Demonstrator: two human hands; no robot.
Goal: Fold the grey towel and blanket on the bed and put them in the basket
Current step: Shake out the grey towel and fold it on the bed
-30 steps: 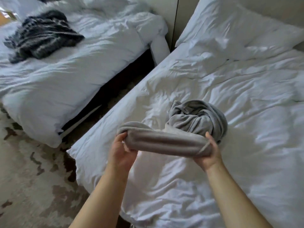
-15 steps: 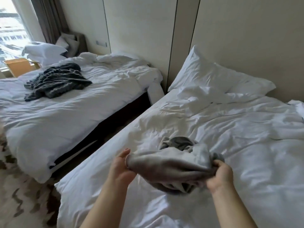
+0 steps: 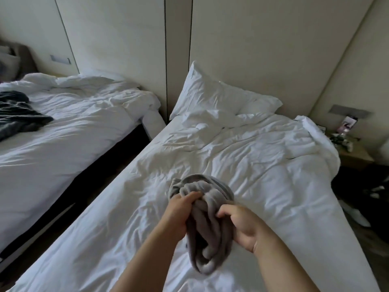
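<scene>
The left hand and the right hand are close together, each with fingers curled into the grey towel, which hangs bunched between them over the near bed; its upper loops rise past the knuckles and its lower end droops toward the duvet, though whether it touches there I cannot tell. The cloth looks plush and thick, gathered in soft rolled ridges; I judge it light, limp and not slippery, so it should hold no shape of its own and will sag wherever it is unsupported. For a clean fold it likely wants taking by two corners or along one hem, and these are buried in the bundle for now. The duvet beneath is white, crumpled cotton; a creased white pillow leans on the pale panelled wall. On the far bed, to the left, lies the dark ribbed blanket, rumpled and untouched; no basket is in view.
</scene>
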